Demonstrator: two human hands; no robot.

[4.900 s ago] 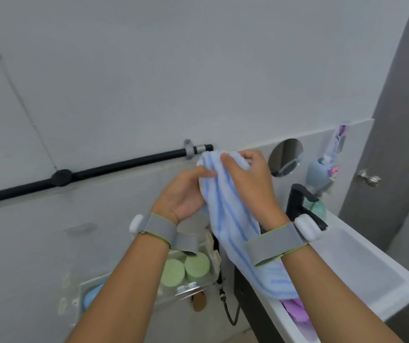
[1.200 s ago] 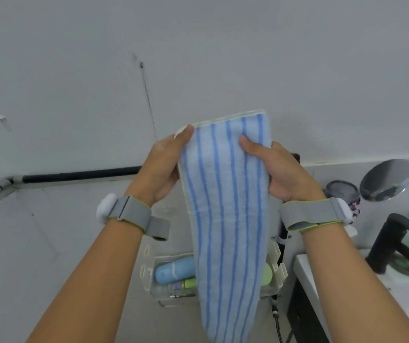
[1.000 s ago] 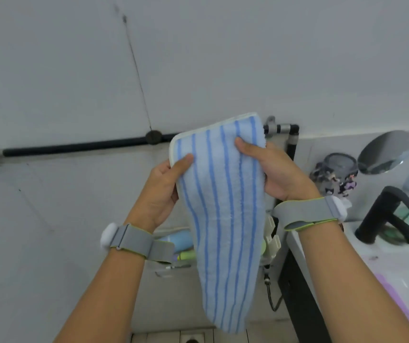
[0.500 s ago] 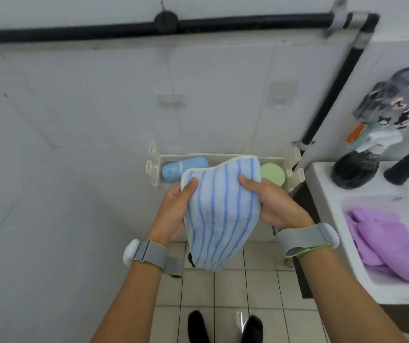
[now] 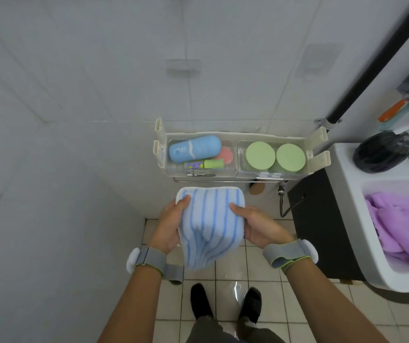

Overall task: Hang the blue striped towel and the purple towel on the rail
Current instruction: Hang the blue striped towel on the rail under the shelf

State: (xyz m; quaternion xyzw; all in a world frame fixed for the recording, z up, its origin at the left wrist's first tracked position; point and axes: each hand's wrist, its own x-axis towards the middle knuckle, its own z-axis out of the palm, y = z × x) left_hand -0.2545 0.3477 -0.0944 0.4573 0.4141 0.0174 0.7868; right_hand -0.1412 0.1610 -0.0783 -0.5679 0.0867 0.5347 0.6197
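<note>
The blue striped towel (image 5: 210,224) hangs folded between both hands, its top edge just below a thin metal rail (image 5: 225,180) under the wall shelf. My left hand (image 5: 172,225) grips its left edge, my right hand (image 5: 260,225) its right edge. The purple towel (image 5: 401,229) lies crumpled in the white sink (image 5: 347,194) at the right. A black pipe (image 5: 376,55) runs diagonally down the wall at the upper right.
A clear wall shelf (image 5: 238,154) holds a blue case, small tubes and two green lids. A dark cup and toiletries stand on the sink ledge at far right. A black cabinet (image 5: 322,226) sits under the sink. My shoes stand on the tiled floor.
The view has tilted down from the high black rail to the shelf and floor. Both hands have lowered the striped towel to just below the shelf, still gripping it.
</note>
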